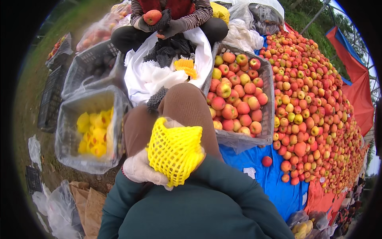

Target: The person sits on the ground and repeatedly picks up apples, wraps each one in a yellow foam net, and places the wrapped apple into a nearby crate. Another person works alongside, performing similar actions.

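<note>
Head view: The pale-gloved left hand (144,169) cups a yellow foam-mesh sleeve (175,151), seemingly steadying it over the brown-trousered lap (187,105); the right hand (173,124) is mostly hidden behind, its grip unclear. Far right, a grey plastic crate (270,105) keeps red-yellow apples (238,93) apparently within reach.

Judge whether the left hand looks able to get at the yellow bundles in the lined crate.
Probably yes: the lined crate stands close by and looks open above the yellow bundles, though the left hand is busy holding a yellow net.
</note>
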### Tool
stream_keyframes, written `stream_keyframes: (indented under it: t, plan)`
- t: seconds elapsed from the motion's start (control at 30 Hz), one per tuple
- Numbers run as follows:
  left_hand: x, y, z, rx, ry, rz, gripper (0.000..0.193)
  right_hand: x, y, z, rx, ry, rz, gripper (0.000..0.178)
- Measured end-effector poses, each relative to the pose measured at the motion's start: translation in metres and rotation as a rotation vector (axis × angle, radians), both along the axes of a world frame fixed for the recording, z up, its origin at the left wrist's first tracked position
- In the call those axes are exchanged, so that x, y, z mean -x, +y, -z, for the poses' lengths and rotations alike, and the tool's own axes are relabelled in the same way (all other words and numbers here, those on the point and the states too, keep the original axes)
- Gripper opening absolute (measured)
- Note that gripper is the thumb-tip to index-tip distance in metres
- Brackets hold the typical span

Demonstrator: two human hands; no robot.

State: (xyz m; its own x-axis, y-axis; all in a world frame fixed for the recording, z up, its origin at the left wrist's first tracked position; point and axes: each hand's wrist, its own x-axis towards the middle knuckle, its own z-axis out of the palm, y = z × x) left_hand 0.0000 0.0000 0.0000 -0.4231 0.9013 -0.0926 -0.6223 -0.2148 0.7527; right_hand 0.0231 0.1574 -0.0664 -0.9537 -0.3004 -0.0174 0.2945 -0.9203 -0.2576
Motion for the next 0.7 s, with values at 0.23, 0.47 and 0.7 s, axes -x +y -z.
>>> stream_keyframes:
  t: [0.23, 0.47, 0.7]
  plan:
    - [0.011, -0.004, -0.038, 0.0, 0.271, -0.437, 0.077, -0.006, 0.003, -0.032, -0.93, 0.553, 0.278, 0.036]
    - [0.017, 0.022, -0.008, -0.454, -0.269, -0.334, 0.063, 0.021, 0.071, -0.055, -0.814, 0.197, 0.336, 0.023]
    - [0.02, 0.009, 0.012, -0.272, -0.22, -0.664, 0.051, 0.062, 0.237, 0.066, -1.997, -0.038, 0.452, 0.046]
